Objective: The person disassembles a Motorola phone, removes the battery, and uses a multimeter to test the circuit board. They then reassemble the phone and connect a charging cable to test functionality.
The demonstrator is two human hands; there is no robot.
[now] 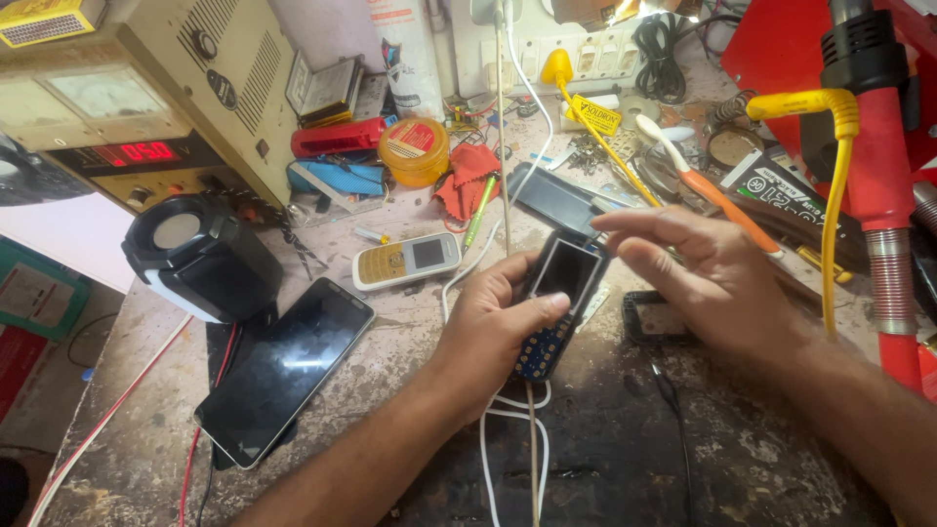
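Keypad phone [554,298] gripped in left hand [493,327], right hand [698,268] open above cluttered, stained workbench [390,342].

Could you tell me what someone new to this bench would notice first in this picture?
At the centre, the left hand holds a small keypad phone with a dark screen and blue keys, while the right hand hovers over its top end. To the left, a large black smartphone lies flat on the worn bench, beside a round black speaker. Behind it stands a beige power supply with a red lit display.
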